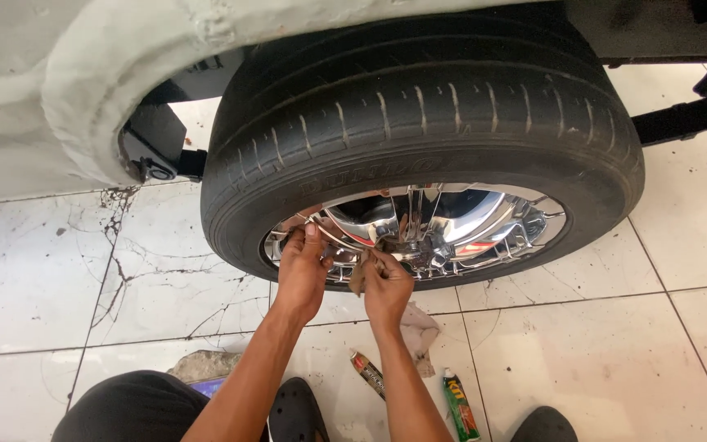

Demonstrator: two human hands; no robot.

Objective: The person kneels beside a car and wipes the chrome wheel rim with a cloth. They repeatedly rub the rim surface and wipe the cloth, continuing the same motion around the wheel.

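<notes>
We see two tubes lying on the cracked white tiled floor point(656, 360): a green tube point(460, 405) and a darker tube point(367, 372). A grey stone point(204, 365) sits beside a black clog point(294, 413).

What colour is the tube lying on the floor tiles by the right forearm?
The tube is green with a white cap and some red-orange, seen in the head view.

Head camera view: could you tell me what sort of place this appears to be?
Probably a car workshop or detailing bay. A car's tyre with a chrome wheel stands on a stained, cracked tiled floor, and two tubes of product lie beside the person's hands.
</notes>
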